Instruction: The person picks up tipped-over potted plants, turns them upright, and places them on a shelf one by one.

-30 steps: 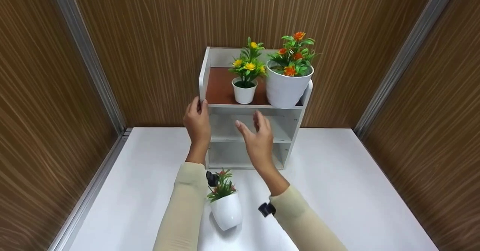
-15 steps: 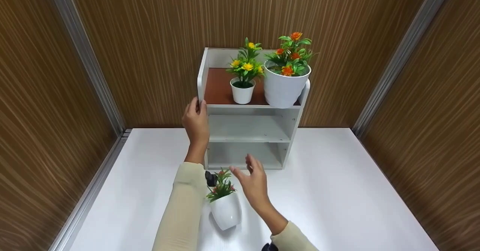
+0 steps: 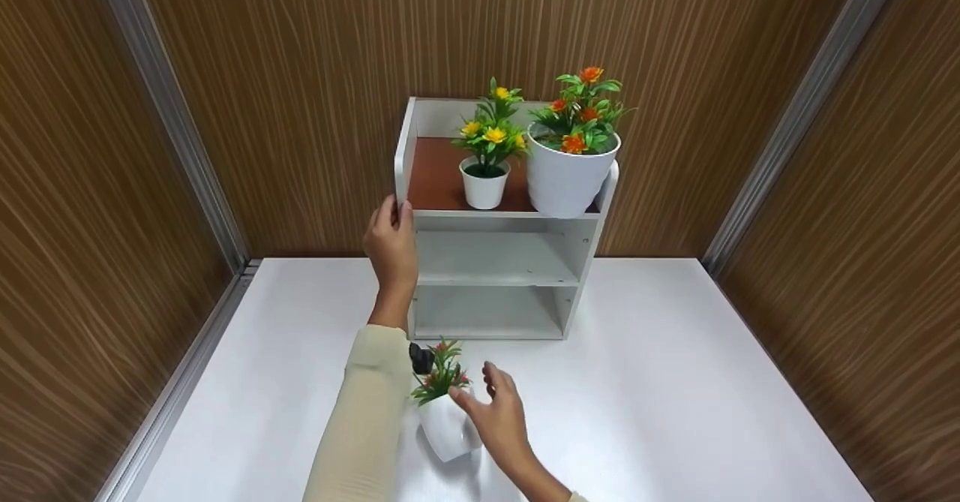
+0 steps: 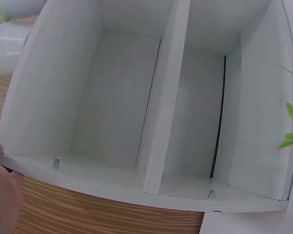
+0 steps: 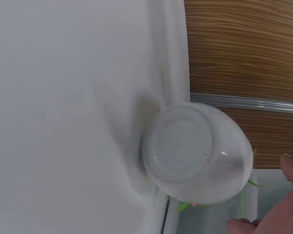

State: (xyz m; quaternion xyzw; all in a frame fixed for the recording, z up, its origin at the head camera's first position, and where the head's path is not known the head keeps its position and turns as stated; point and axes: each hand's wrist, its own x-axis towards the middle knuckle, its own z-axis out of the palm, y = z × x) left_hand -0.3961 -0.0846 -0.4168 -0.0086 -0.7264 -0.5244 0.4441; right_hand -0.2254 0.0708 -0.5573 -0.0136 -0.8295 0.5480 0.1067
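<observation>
We see a white pot [image 3: 442,428] of red-flowered foliage [image 3: 441,374] lying on its side on the near part of the table [image 3: 637,382], before the shelf unit [image 3: 495,258], its base turned to the near side. To grasp it well, we would judge it best to bring the palm low against the pot's right wall and close on the rigid body (the leaves would probably bend and offer poor purchase), watching that the rounded form does not roll. The right hand [image 3: 499,416] stands at the pot's right, thumb and fingers spread in a wide curve and pointing far; the right wrist view shows it apart from the base. We note that the left hand [image 3: 391,243], arm extended, pinches the front edge of the unit's left side panel [image 3: 403,160], which should help steady it.
</observation>
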